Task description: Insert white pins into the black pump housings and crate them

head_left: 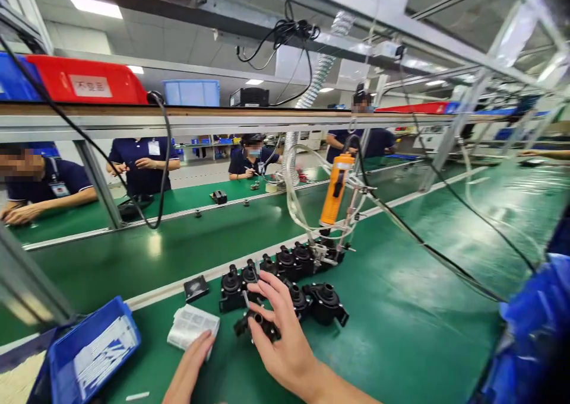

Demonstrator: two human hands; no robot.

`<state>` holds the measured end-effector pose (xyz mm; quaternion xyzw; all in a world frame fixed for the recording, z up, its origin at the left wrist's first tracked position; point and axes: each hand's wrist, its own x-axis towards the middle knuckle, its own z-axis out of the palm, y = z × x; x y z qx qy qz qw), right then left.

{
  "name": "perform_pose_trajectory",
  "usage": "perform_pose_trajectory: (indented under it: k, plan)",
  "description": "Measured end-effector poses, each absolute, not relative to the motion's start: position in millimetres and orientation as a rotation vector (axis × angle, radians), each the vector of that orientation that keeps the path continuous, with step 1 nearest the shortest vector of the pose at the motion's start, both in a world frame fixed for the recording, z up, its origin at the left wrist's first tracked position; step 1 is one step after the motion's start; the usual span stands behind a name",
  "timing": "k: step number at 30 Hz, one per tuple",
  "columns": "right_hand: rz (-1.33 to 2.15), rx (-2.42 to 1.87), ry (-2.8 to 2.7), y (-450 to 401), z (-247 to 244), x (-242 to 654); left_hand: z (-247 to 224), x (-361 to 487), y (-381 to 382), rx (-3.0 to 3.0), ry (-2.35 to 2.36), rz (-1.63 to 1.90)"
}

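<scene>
My right hand [287,339] is over a group of black pump-like housings, its fingers spread and bent. Its thumb and a finger are on either side of the neck of a small black housing [243,327]; a firm grip does not show. By the fingertips is a thin pale strip [246,299]. A folded, whitish translucent packet [193,327] is under the fingers of my left hand [191,362], whose thumb is hidden. More black housings [231,282] stand in a row behind, and another housing [327,300] sits to the right.
At left, a blue bin [133,324] holds white strips, and one strip [137,395] lies loose. An orange electric screwdriver [336,190] hangs above the housings among hoses. A black square piece [196,288] lies near the rail. Co-workers sit and stand across the bench.
</scene>
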<state>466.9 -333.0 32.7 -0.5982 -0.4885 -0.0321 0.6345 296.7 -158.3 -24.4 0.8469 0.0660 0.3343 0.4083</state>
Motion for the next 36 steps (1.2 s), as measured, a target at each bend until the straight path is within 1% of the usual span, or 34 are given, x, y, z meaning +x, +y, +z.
perform_pose_trajectory:
  k: [3, 6, 10, 13, 15, 17, 20, 24, 27, 29, 36]
  plan:
    - [0.168, -1.184, -1.179, -333.3, 32.5, 440.1, -25.2, 305.2, -170.3, 2.061, 0.198, 0.769]
    - [0.382, -1.09, -1.138, -329.3, 29.3, 427.3, -39.0, 309.5, -173.7, 2.009, 0.217, 0.721]
    - [0.479, -1.135, -1.042, -320.5, 22.7, 428.2, -60.2, 306.1, -174.2, 1.963, 0.23, 0.678]
    - [0.504, -1.13, -1.001, -314.9, 20.4, 430.6, -65.4, 300.2, -175.5, 1.943, 0.1, 0.674]
    - [0.499, -1.142, -0.994, -312.8, 21.1, 432.0, -59.3, 296.0, -177.3, 1.959, -0.038, 0.659]
    - [0.445, -1.187, -0.972, -312.3, 23.2, 434.5, -45.8, 292.4, -180.1, 1.986, -0.076, 0.627]
    - [0.376, -1.244, -0.883, -315.5, 27.5, 439.7, -20.1, 288.9, -184.1, 2.013, 0.108, 0.631]
    - [0.566, -1.211, -0.857, -323.4, 32.4, 440.2, 1.2, 287.8, -182.9, 2.028, 0.398, 0.677]
    - [0.726, -1.199, -0.905, -327.5, 33.4, 433.4, 3.4, 287.3, -180.6, 1.997, 0.462, 0.639]
    - [0.77, -1.223, -0.947, -328.6, 32.8, 427.6, 2.3, 287.1, -180.8, 1.984, 0.43, 0.624]
    - [0.603, -1.308, -1.105, -326.4, 34.0, 416.0, 2.7, 289.1, -185.0, 1.962, 0.356, 0.608]
